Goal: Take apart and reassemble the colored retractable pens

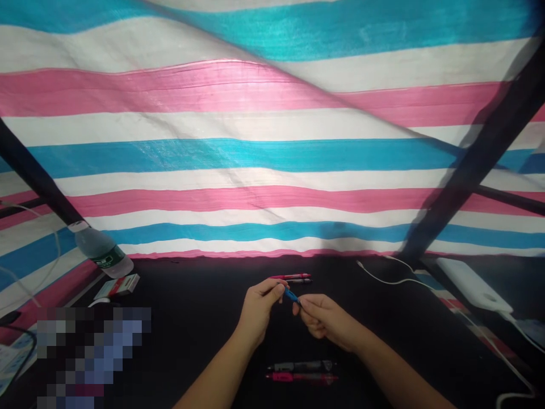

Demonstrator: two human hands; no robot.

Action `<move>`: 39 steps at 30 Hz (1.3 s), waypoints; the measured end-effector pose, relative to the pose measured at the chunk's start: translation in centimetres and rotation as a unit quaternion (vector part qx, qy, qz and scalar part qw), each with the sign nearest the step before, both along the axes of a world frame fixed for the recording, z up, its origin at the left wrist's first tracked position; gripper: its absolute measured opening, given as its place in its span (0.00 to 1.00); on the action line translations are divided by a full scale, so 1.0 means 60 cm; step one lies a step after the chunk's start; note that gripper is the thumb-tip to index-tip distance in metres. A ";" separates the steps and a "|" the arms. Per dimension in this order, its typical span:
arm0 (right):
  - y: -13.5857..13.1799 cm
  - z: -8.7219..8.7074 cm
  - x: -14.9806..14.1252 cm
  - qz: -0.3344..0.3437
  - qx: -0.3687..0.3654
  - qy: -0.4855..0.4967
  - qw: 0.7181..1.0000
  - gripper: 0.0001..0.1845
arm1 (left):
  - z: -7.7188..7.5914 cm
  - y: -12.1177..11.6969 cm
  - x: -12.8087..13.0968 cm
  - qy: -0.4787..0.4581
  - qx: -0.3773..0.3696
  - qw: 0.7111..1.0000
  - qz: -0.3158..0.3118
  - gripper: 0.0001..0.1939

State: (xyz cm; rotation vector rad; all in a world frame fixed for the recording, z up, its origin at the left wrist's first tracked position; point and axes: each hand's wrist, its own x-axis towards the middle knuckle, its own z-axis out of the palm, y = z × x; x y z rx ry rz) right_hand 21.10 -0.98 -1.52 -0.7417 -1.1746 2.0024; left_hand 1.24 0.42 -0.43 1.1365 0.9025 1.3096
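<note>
A blue pen [291, 295] spans the gap between my two hands above the black table, its ends covered by my fingers. My left hand [260, 304] is closed, with thumb and fingers pinching the pen's upper left end. At the lower right end, the closed fingers of my right hand [324, 317] grip it. Whether the pen is whole cannot be told. Just beyond my hands lie a red pen [293, 276] and a dark pen [303, 280]. Nearer to me, between my forearms, a black pen [300, 366] rests alongside another red pen [300, 377].
Striped sheeting [238, 156] hangs behind the black tabletop [191, 341]. At the left stand a plastic bottle [102, 250] and a small box [117, 287], near a blurred-out patch. A white power strip or adapter [472, 284] with white cables [395, 282] lies at the right.
</note>
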 end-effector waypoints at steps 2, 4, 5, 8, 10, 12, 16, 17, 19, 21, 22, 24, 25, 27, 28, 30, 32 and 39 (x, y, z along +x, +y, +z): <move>0.002 -0.007 -0.006 -0.037 0.049 -0.039 0.997 0.22 | -0.006 0.003 -0.001 0.013 -0.008 0.999 0.035 0.13; 0.004 -0.011 -0.010 -0.060 0.078 -0.065 0.993 0.21 | -0.007 0.003 0.000 0.000 -0.009 0.999 0.051 0.14; 0.005 -0.012 -0.011 -0.064 0.083 -0.067 0.992 0.21 | -0.005 0.002 0.000 -0.017 -0.008 0.999 0.043 0.13; 0.008 -0.010 -0.008 -0.056 0.075 -0.038 0.995 0.19 | 0.007 -0.001 -0.001 -0.067 -0.005 0.997 -0.037 0.17; 0.008 -0.005 -0.004 -0.045 0.073 -0.025 0.996 0.18 | 0.013 -0.002 -0.004 -0.060 -0.006 0.995 -0.075 0.21; 0.007 0.000 0.000 -0.035 0.077 -0.042 0.996 0.19 | 0.016 0.000 -0.008 -0.021 -0.005 0.998 -0.065 0.17; 0.007 0.004 0.004 -0.038 0.103 -0.105 0.988 0.19 | 0.014 0.004 -0.014 0.034 0.003 0.999 -0.018 0.11; 0.007 0.004 0.004 -0.039 0.110 -0.112 0.987 0.19 | 0.014 0.004 -0.014 0.033 0.007 0.999 -0.023 0.11; 0.006 0.003 0.005 -0.039 0.118 -0.113 0.986 0.19 | 0.016 0.002 -0.013 0.012 0.012 0.998 -0.058 0.17; 0.006 0.002 0.006 -0.035 0.123 -0.110 0.986 0.19 | 0.018 -0.001 -0.012 -0.005 0.009 0.995 -0.101 0.25; 0.006 0.002 0.006 -0.032 0.126 -0.111 0.985 0.20 | 0.018 -0.002 -0.012 -0.002 0.008 0.994 -0.111 0.26; 0.005 0.003 0.006 -0.028 0.128 -0.120 0.984 0.20 | 0.015 -0.002 -0.012 0.034 0.013 0.994 -0.100 0.19; 0.005 0.004 0.006 -0.027 0.129 -0.125 0.983 0.20 | 0.012 -0.001 -0.012 0.062 0.018 0.995 -0.082 0.15; 0.005 0.007 0.006 -0.028 0.131 -0.136 0.982 0.20 | 0.008 0.000 -0.015 0.122 0.030 0.991 -0.046 0.12; 0.005 0.009 0.006 -0.028 0.132 -0.140 0.981 0.20 | 0.008 0.001 -0.017 0.149 0.036 0.987 -0.036 0.12; 0.006 0.012 0.007 -0.028 0.133 -0.142 0.980 0.20 | 0.012 0.000 -0.021 0.181 0.061 0.981 -0.039 0.11; 0.006 0.014 0.009 -0.028 0.135 -0.142 0.980 0.21 | 0.023 -0.002 -0.025 0.184 0.107 0.975 -0.067 0.19; 0.008 0.008 0.014 -0.020 0.148 -0.155 0.976 0.19 | 0.047 -0.004 -0.034 0.296 0.193 0.933 -0.071 0.05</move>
